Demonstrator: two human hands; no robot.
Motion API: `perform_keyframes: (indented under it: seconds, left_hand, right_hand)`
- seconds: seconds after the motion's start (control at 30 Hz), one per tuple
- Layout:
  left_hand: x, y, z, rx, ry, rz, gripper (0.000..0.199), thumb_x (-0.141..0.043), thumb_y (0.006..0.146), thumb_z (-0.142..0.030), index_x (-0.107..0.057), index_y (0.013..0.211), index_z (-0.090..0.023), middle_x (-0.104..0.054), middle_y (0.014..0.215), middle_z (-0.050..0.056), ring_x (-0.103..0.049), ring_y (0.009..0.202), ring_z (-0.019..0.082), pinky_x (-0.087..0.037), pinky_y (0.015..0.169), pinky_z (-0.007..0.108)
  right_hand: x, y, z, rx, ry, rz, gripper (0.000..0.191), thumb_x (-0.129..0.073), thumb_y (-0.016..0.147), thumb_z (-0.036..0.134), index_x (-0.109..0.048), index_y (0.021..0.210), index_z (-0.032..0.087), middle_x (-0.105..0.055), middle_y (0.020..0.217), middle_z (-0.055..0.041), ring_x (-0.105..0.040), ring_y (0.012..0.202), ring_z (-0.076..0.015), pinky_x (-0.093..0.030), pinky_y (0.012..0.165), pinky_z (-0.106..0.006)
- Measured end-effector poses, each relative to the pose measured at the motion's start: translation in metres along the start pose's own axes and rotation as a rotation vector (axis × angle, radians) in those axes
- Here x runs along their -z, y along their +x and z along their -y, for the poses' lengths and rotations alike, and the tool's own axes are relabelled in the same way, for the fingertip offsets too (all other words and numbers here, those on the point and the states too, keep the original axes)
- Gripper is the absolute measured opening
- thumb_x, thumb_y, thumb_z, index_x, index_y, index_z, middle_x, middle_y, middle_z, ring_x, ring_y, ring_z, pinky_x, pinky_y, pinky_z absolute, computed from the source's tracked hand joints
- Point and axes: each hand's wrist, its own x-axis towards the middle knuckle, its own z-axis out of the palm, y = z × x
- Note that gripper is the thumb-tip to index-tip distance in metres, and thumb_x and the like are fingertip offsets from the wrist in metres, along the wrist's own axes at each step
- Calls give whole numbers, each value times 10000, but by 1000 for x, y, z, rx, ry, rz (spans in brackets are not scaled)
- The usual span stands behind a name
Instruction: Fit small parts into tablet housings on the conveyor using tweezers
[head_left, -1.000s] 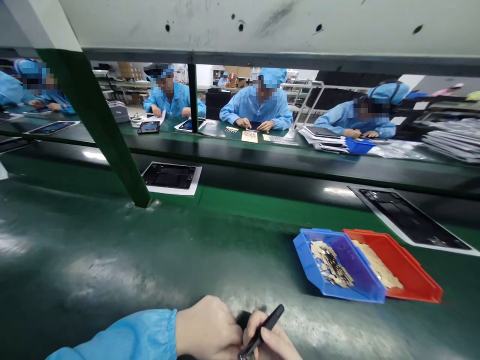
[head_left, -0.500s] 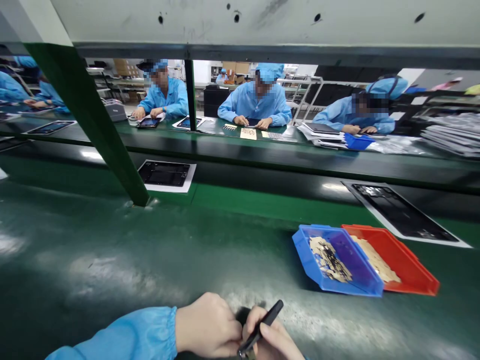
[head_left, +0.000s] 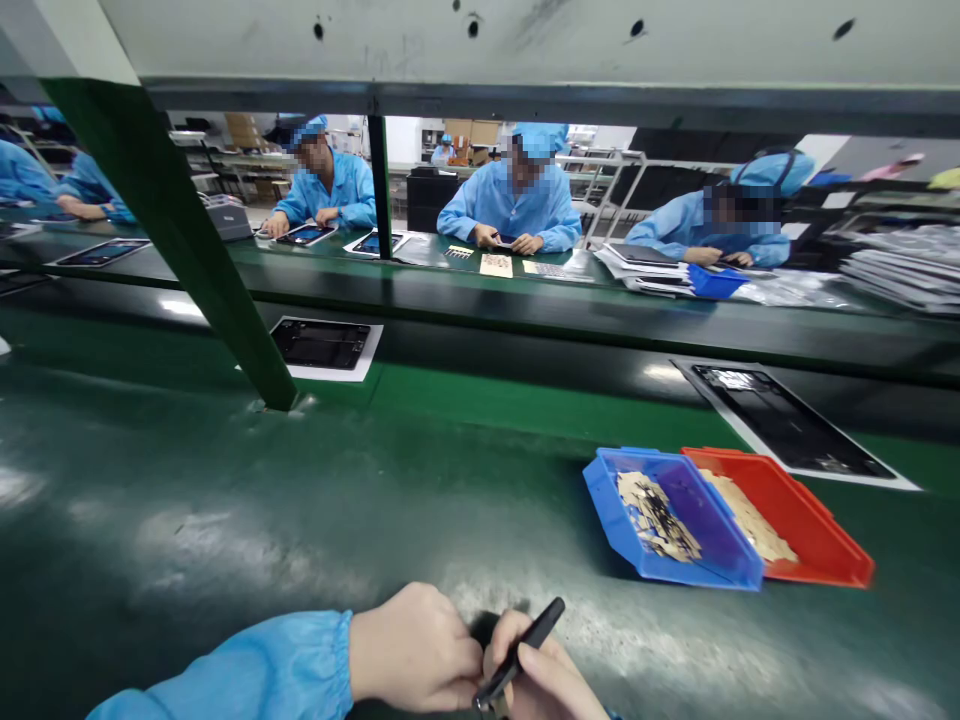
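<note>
At the bottom of the head view, my right hand [head_left: 541, 672] is closed around a black pen-like tool [head_left: 521, 653]. The tool slants, its dark rounded end up to the right and its lower end down by my left fingertips. My left hand [head_left: 421, 652], in a blue elastic cuff, is closed with the fingers curled under and nearly touching my right fingers. Whatever its fingertips pinch, if anything, is hidden. Both hands are low over the green table [head_left: 300, 520].
A blue bin [head_left: 630, 560] with small tan and black pieces adjoins a red bin [head_left: 832, 535] with tan pieces. Device panels on white sheets [head_left: 330, 345] [head_left: 787, 420] lie beyond. A green post [head_left: 225, 290] stands left. Co-workers in blue sit across.
The device panels on white sheets have shifted slightly left along the dark strip. A co-worker at the far left has a device tilted differently. My hands and the tool are almost unmoved.
</note>
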Motion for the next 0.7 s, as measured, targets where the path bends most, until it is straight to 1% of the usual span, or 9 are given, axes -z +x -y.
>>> perform_keyframes:
  seconds: [0.17,0.3,0.53,0.7]
  left_hand:
    - [2,0,-1,11,0,-4,312,-500,862,-411,-501,639,-192,-614,563,-27,-587,496,141,-313,429,296]
    - [3,1,-1,6,-4,4,318,-474,876,-404,-503,642,-191,-617,565,-21,-587,494,142,-323,435,293]
    - [-1,-1,0,10,-15,7,309,-470,877,-404,-498,655,-191,-618,578,-21,-591,508,139,-344,453,295]
    - [-3,-1,0,21,-9,-10,316,-473,875,-420,-497,652,-198,-611,567,-27,-584,507,143,-336,454,294]
  right_hand:
    - [-1,0,0,2,9,-1,233,-668,771,361,-646,759,130,-562,625,-26,-524,600,-127,-403,628,-257]
    - [-1,0,0,1,8,-12,242,-667,771,371,-647,771,130,-564,643,-30,-520,615,-127,-402,634,-253]
    - [1,-1,0,4,3,-3,233,-659,777,362,-645,765,130,-558,626,-28,-518,604,-128,-398,634,-259]
    - [0,0,1,-5,-5,-10,234,-663,773,365,-643,763,132,-556,639,-24,-506,609,-123,-393,641,-256]
